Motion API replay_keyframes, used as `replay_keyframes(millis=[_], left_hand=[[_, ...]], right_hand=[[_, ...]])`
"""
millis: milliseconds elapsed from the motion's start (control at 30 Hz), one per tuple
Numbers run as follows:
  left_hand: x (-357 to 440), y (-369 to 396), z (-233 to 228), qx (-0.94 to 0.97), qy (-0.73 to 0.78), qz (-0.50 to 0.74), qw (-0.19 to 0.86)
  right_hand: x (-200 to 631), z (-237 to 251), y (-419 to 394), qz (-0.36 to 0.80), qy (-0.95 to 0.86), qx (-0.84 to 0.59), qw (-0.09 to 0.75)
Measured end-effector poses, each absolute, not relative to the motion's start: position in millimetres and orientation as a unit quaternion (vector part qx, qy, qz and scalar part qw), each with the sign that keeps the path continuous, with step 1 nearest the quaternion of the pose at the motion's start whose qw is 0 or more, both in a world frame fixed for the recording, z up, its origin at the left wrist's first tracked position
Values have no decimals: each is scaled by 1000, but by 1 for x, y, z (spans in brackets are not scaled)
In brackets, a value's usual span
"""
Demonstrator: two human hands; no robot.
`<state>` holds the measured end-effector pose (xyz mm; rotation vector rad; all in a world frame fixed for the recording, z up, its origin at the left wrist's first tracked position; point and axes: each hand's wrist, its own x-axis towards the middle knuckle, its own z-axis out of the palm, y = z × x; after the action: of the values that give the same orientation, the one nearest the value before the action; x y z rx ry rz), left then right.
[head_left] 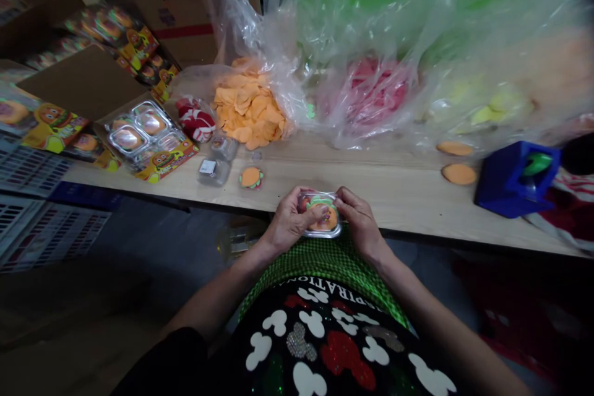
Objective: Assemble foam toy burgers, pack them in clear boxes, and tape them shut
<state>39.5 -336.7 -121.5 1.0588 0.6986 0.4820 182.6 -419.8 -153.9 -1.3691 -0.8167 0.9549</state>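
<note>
A small clear plastic case (322, 215) with a burger-shaped toy inside sits at the table's front edge, held from both sides. My left hand (288, 221) grips its left side, thumb on top. My right hand (359, 221) grips its right side. A loose burger toy (251, 177) lies on the wooden table (399, 189) just beyond my left hand, next to a few empty clear cases (217, 163).
A printed display card with clear blister pockets (145, 134) lies at the left, with more yellow cards (53, 127) beside it. Plastic bags hold orange pieces (248, 108), pink pieces (378, 93) and yellow pieces (487, 112). Two orange discs (458, 173) and a blue box (513, 179) are at right.
</note>
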Motion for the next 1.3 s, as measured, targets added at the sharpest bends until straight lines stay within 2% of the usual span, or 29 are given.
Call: replay_keyframes(millis=[100, 300, 533, 700, 900, 1000, 1067, 1167, 1300], left_hand=[[47, -337, -118, 459, 351, 262, 773], [57, -335, -111, 425, 393, 354, 735], [64, -341, -111, 401, 391, 397, 727], [66, -338, -112, 371, 397, 400, 738], [79, -342, -124, 381, 397, 472, 689], [76, -331, -137, 416, 421, 461, 662], [70, -322, -142, 486, 431, 417, 636], [61, -317, -141, 614, 401, 304, 608], [64, -323, -128, 701, 366, 212, 574]], right_hand=[[182, -150, -416, 402, -342, -595, 606], [173, -136, -421, 356, -394, -644, 551], [167, -155, -414, 289, -367, -634, 617], [163, -157, -411, 308, -397, -643, 578], [156, -160, -401, 269, -348, -649, 621], [176, -154, -399, 298, -407, -685, 525], [194, -142, -397, 266, -461, -717, 451], [209, -119, -392, 157, -516, -724, 430], [200, -108, -380, 225, -582, -689, 370]])
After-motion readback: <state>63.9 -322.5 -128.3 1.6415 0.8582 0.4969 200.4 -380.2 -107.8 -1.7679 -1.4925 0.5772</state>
